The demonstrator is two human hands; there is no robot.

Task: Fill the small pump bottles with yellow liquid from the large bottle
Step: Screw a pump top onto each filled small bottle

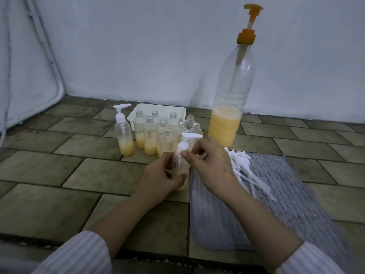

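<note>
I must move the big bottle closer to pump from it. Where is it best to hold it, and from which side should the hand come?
Probably low on the large bottle, around the band filled with yellow liquid, coming from its right side. It stands upright and tall, with the weight at the bottom and an orange pump high on top, so a high grip could tip it. The small open bottles crowd its left.

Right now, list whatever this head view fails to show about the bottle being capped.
- Small clear plastic bottle: the left hand wraps it, hiding its fill level.
- White plastic pump top: blurred; the right hand fingers cover the collar, so thread seating is unreadable.
- Pile of loose white pumps on the grey mat: overlapping, uncountable.
</note>
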